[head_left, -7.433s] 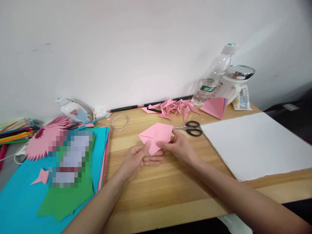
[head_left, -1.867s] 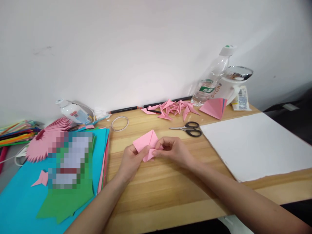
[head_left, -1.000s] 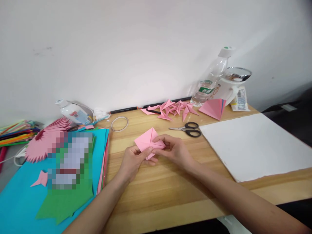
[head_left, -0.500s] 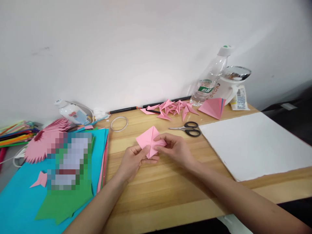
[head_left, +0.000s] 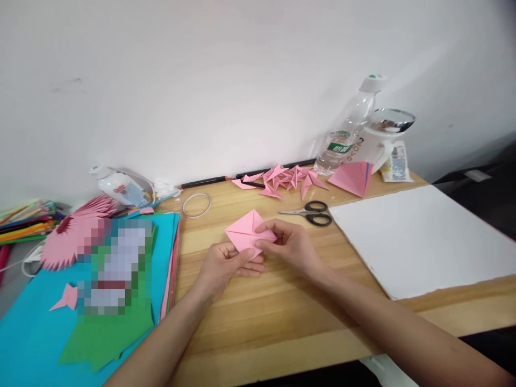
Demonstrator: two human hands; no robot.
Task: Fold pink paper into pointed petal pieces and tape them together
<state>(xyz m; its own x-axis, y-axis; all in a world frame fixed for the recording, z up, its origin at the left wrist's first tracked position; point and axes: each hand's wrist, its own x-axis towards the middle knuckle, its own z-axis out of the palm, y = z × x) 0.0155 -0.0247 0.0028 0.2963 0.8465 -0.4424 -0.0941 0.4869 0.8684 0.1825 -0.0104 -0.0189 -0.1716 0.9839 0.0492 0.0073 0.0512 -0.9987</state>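
Half a second ago a seam ran top to bottom on the pink paper (head_left: 242,226); now a slit runs in from its left corner. Bare desk (head_left: 242,328) lies between the blue sheet (head_left: 36,344) and white board (head_left: 427,242). The left hand (head_left: 221,266) pinches the paper's lower edge, thumb on top; the right hand's (head_left: 291,246) fingers, narrowly parted, grip its right corner, scissors (head_left: 305,213) just beyond.
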